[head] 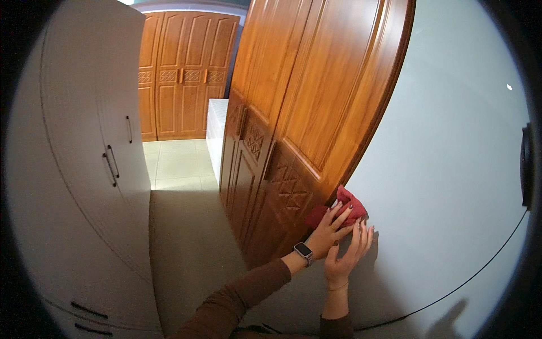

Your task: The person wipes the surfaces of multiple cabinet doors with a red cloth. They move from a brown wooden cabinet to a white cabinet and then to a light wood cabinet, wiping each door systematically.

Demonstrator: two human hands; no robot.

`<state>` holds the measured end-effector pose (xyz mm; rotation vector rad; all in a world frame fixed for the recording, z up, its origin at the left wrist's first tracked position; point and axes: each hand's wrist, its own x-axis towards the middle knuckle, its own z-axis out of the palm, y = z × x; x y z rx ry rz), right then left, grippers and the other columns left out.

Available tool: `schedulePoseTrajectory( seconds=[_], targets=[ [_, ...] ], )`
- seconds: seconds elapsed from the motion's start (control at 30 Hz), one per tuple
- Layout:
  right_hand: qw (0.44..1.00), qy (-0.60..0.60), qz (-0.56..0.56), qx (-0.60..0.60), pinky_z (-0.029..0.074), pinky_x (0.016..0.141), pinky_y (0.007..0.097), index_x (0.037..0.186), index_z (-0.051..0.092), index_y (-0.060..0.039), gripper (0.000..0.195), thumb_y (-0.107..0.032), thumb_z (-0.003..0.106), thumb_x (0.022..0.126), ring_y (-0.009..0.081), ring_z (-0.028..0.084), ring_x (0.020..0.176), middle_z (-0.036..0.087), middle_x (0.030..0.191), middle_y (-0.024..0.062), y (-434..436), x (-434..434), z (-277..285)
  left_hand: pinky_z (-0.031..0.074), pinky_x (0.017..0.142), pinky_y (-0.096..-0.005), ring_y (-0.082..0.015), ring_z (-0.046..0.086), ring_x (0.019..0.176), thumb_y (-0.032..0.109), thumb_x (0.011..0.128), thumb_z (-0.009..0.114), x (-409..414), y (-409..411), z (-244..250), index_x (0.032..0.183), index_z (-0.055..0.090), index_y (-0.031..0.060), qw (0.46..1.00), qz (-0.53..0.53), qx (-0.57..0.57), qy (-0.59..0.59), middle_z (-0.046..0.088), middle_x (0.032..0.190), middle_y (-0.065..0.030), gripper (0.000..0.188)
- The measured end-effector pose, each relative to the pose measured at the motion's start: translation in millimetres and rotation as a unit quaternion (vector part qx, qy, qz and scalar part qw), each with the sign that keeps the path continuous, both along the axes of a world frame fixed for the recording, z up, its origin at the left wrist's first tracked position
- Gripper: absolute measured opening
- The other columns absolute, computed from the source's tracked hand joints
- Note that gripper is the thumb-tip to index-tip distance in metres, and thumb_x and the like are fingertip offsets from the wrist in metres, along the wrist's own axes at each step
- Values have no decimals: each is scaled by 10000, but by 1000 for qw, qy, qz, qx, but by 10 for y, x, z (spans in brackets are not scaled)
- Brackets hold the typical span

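A red cloth point(351, 207) lies against the right edge of a brown wooden wardrobe point(326, 127), where it meets a pale smooth surface point(444, 148). My left hand point(328, 235), with a smartwatch on its wrist, presses on the cloth with its fingers spread. Part of the cloth shows left of these fingers, over the wardrobe's side. My right hand point(349, 254) is just right of and below the left, palm turned up and fingers raised near the cloth's lower edge; whether it touches the cloth is not clear.
Light cabinets with dark handles point(111, 161) stand on the left. A tiled floor point(182, 237) runs between them and the wardrobe. Farther back are another wooden wardrobe point(190, 51) and a white box-shaped piece point(216, 127). A black cable point(465, 275) hangs from a black device point(526, 165) at right.
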<state>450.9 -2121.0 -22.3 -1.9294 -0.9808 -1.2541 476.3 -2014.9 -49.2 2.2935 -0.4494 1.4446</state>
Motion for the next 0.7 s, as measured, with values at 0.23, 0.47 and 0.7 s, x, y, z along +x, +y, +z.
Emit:
schedulePoseTrajectory(
  seconds=[0.23, 0.47, 0.7],
  targets=[
    [999, 6, -26, -19, 178, 1068, 563, 1269, 407, 2, 472, -135, 460, 820, 417, 240, 1306, 380, 1334, 206, 374, 54, -40, 393, 951, -415, -304, 439, 1161, 94, 794, 556, 311, 656, 592, 1127, 629, 157, 989, 19, 25, -145, 448, 1331, -81, 347],
    [999, -11, -28, -45, 221, 1051, 569, 1231, 442, 3, 419, -137, 446, 837, 424, 286, 1274, 391, 1324, 212, 883, 250, 9, 378, 933, -453, -319, 423, 1154, 12, 703, 541, 565, 1201, 1186, 1217, 568, 180, 987, 60, 8, -148, 428, 1340, -106, 541],
    [999, -41, -4, -1, 182, 1058, 556, 1250, 428, 3, 445, -127, 453, 824, 415, 273, 1285, 391, 1332, 206, 1511, 682, -10, 391, 897, -433, -287, 419, 1139, 186, 807, 565, 1102, 1680, 43, 1202, 556, 194, 976, 8, 131, -174, 443, 1314, -39, 395]
  ],
)
